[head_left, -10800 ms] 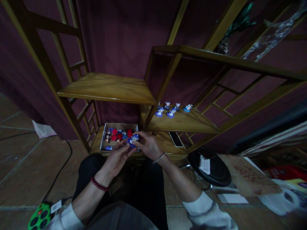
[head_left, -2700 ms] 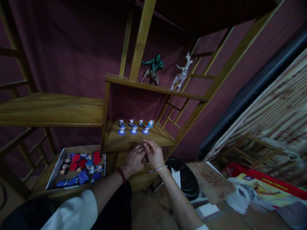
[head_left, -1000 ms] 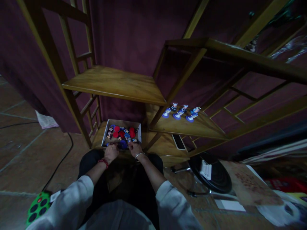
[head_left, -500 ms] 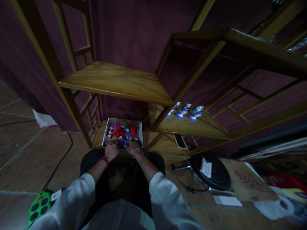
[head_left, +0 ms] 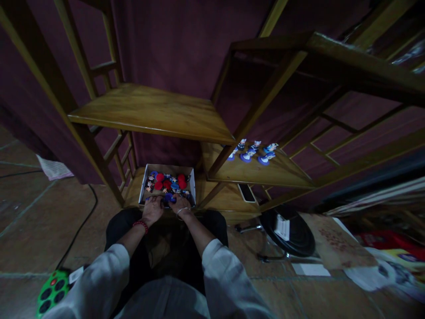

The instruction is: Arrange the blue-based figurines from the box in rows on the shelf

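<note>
A shallow white-edged cardboard box (head_left: 144, 186) stands on the low shelf in front of me, holding several small figurines with red or blue round bases. At its near side my right hand (head_left: 180, 204) is closed on a figurine with a blue round base (head_left: 168, 197). My left hand (head_left: 153, 210), with a red bead bracelet, is beside the same blue base; its fingers are curled and what they hold is hidden. On the raised shelf to the right, several blue-and-white figurines (head_left: 248, 154) stand upright on round bases.
A wooden shelf board (head_left: 149, 110) juts out above the box, with a slanted post (head_left: 252, 117) to its right. A phone (head_left: 246, 193) lies on the low shelf. A black round stool (head_left: 292, 235) stands at right, a green device (head_left: 53, 292) on the floor at left.
The view has shifted slightly, so everything sits a little further left. My hands stay at the box's near side, around the blue base, with little movement.
</note>
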Motion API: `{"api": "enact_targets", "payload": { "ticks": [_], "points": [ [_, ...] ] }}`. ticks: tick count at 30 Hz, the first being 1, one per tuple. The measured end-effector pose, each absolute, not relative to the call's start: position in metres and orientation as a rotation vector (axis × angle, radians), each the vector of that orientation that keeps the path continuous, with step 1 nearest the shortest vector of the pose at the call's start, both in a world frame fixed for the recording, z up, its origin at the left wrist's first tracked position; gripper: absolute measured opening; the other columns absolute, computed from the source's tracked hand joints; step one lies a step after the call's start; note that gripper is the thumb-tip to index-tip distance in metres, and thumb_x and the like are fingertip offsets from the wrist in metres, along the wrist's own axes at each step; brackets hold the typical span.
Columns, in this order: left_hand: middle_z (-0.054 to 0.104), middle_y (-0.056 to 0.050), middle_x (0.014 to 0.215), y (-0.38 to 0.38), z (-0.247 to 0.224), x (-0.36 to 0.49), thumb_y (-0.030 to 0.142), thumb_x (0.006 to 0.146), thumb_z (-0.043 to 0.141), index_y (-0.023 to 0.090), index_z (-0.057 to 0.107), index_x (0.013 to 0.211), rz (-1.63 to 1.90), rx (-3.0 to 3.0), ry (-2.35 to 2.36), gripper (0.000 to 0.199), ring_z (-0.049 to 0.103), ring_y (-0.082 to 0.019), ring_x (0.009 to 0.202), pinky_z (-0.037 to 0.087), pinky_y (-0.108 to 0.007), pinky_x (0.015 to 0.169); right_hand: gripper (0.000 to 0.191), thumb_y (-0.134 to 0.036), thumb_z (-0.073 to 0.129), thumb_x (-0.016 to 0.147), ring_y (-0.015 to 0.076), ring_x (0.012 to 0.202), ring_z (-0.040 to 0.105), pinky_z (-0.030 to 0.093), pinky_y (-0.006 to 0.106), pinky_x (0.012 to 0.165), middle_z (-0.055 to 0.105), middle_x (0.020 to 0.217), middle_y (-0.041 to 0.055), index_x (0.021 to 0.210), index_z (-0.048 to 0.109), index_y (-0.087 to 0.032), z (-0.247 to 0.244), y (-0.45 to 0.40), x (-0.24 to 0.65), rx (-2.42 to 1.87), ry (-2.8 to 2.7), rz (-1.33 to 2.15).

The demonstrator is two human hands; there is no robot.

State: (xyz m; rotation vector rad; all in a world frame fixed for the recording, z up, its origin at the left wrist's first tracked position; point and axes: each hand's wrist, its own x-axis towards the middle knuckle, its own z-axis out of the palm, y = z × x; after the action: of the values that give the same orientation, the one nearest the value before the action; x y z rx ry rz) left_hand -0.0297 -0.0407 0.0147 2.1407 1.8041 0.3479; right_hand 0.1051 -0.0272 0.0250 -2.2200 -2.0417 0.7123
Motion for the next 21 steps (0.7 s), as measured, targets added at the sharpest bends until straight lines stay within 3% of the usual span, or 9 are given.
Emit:
{"api": "enact_targets", "payload": {
  "ticks": [11,17,21],
  "points": [
    [0.060,-0.010,0.105,-0.040,0.017,-0.028,0.019,0.077,0.036,0.014,0.053,0.104,0.286,2.115,1.842,0.032,0.049,-0.022,0.103,0.033,-0.036,0.089,0.023,-0.032,0.046,0.080,0.0140,0.087,0.060,0.042,0.022,0.075,0.066,0.092,0.0006,0.096,0.061,-0.025,0.022,-0.023,0.118,-2.120,-1.981,0.742],
    [0.060,-0.010,0.101,-0.041,0.013,-0.028,0.019,0.077,0.037,0.014,0.053,0.104,0.300,2.153,1.844,0.031,0.049,-0.023,0.101,0.033,-0.036,0.087,0.026,-0.014,0.042,0.079,0.0143,0.091,0.058,0.041,0.022,0.080,0.064,0.096,0.0057,0.093,0.063,-0.019,0.021,-0.023,0.135,-2.165,-1.869,0.568],
    [0.060,-0.009,0.101,-0.041,0.012,-0.026,0.018,0.076,0.038,0.015,0.053,0.102,0.291,2.132,1.881,0.030,0.049,-0.022,0.100,0.033,-0.035,0.088,0.032,-0.008,0.041,0.076,0.0128,0.092,0.058,0.041,0.020,0.082,0.061,0.104,0.0069,0.101,0.060,-0.016,0.019,-0.020,0.139,-2.137,-1.841,0.544]
  ]
}}
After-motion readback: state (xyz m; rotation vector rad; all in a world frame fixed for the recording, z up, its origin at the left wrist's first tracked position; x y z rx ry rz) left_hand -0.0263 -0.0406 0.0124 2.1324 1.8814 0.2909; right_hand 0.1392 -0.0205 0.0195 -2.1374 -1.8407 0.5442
